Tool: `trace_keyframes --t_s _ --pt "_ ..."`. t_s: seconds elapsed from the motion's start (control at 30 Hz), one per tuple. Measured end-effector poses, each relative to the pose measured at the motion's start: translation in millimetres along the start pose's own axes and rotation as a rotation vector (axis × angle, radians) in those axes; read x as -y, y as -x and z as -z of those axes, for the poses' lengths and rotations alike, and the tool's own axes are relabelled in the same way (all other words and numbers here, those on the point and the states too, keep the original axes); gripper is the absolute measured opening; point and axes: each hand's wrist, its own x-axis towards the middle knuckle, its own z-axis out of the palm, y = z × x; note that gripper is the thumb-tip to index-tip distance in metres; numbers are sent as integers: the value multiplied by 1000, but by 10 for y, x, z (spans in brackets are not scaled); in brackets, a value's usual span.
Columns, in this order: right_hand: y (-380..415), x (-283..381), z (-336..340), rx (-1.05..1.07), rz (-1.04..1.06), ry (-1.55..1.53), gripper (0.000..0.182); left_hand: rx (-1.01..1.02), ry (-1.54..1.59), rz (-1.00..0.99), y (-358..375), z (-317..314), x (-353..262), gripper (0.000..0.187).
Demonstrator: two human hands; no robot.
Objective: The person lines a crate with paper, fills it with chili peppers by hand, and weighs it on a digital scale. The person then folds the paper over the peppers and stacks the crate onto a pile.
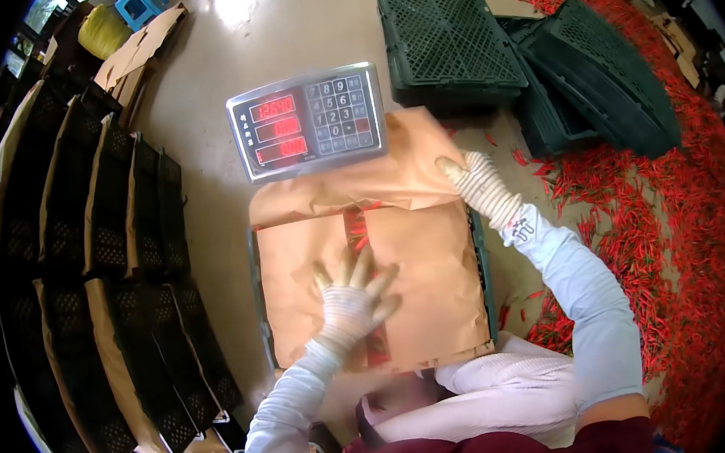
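A dark green crate (486, 289) stands in front of me, lined with brown paper (427, 273). Two paper flaps are folded over the top, and red chili peppers (357, 229) show through the gap between them. My left hand (352, 303), in a striped glove, lies on the flaps across the gap with its fingers spread. At the far right corner, my right hand (481, 186), gloved too, is closed on the edge of the raised far paper flap (358, 179). Some of its fingers are hidden behind the paper.
A digital scale display (308, 121) with red lit digits stands just beyond the crate. Green crates (450, 42) are stacked at the far right. Loose chili peppers (695, 284) cover the floor on the right. Stacked black crates (122, 334) with paper liners line the left.
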Motion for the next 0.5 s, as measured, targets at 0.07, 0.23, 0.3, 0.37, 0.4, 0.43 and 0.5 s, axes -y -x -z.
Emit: trace_keyframes --t_s 0.07,0.23,0.3,0.37,0.4,0.43,0.5 --pt "327 -180 -131 252 289 -220 26 -36 7 -2 -22 3 -6 59" --pt "923 -702 -146 334 1092 584 37 25 65 16 28 -35 17 44" --pt "1017 -702 -62 364 1069 664 38 4 68 10 27 -29 16 44" --pt "1125 -459 69 458 881 867 36 -89 32 -25 40 -58 25 49" --pt "1141 -317 104 459 882 871 36 -92 34 -22 43 -56 26 49" --pt "1139 -177 121 333 686 686 35 -103 32 -28 22 -28 14 52" --pt "1001 75 100 186 501 287 45 -80 10 -30 25 -22 17 61"
